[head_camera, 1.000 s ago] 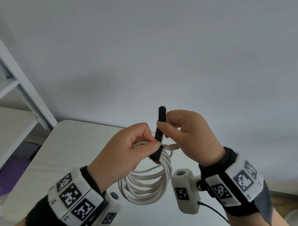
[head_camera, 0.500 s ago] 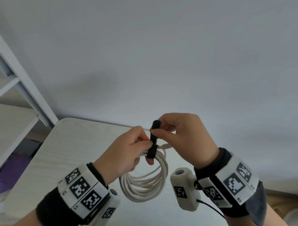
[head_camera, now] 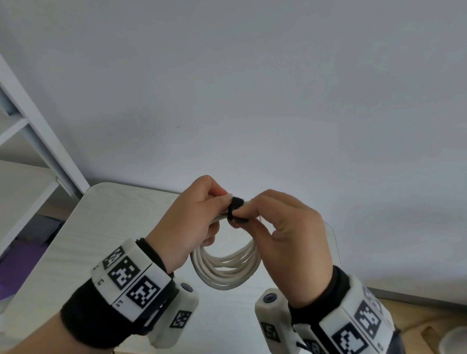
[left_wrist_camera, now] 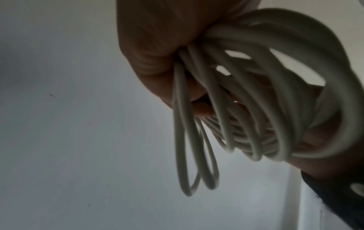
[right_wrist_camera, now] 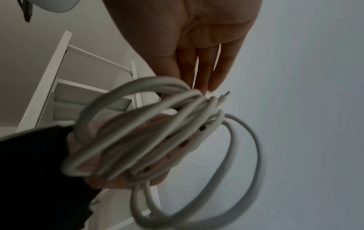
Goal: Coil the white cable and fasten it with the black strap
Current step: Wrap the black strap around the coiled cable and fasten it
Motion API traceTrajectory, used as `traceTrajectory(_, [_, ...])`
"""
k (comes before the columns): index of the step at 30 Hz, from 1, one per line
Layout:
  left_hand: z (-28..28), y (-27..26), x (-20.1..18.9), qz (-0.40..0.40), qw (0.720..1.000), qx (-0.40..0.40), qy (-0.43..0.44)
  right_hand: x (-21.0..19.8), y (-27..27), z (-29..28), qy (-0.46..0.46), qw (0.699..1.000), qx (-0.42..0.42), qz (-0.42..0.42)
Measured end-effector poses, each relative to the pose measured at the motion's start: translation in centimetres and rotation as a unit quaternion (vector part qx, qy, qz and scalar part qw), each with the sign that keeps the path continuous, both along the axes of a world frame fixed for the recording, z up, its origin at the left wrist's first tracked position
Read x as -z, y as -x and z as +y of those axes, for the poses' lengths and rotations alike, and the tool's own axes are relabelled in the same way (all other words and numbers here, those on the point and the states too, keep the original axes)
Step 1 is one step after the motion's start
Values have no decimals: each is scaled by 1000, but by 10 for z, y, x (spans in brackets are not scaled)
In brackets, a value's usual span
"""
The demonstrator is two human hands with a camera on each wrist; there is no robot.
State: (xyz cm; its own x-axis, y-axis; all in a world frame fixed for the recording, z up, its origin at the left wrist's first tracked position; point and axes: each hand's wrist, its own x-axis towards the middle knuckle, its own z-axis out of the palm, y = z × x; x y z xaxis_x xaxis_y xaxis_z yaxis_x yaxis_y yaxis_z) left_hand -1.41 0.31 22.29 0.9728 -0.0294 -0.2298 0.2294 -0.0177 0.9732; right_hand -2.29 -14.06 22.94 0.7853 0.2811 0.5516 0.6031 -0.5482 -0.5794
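Observation:
The white cable (head_camera: 224,271) hangs as a coil of several loops above the pale wooden table (head_camera: 99,232). My left hand (head_camera: 220,205) grips the top of the coil, fingers curled round the bundle. The black strap (head_camera: 236,207) is wrapped round the bundle right beside those fingers. My right hand (head_camera: 240,217) pinches the strap between thumb and forefinger and presses it against the loops. The left wrist view shows the loops (left_wrist_camera: 256,109) bunched under my left hand's fingers (left_wrist_camera: 157,46). The right wrist view has the coil (right_wrist_camera: 157,132) and a cable plug end (right_wrist_camera: 224,97); the strap is hidden there.
A white shelf frame (head_camera: 41,141) stands at the left against the grey wall, with something purple (head_camera: 14,263) low beside it. A white rounded object (head_camera: 457,347) lies on the wooden floor at the bottom right. The table's edge runs close below my wrists.
The strap's free end, which stood upright in my right hand, is now folded down over the bundle. Both hands have closed in on the top of the coil.

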Motion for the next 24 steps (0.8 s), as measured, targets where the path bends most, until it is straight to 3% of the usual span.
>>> traceTrajectory(9, [-3, 0, 3, -30, 998, -9, -45, 28, 9, 3, -37, 998, 35, -41])
traceTrajectory(17, [-1, 0, 2, -53, 995, -18, -85, 43, 9, 4, -16, 994, 53, -90])
traceTrajectory(24, [1, 1, 4, -49, 994, -29, -89, 43, 11, 5, -9, 996, 40, -78])
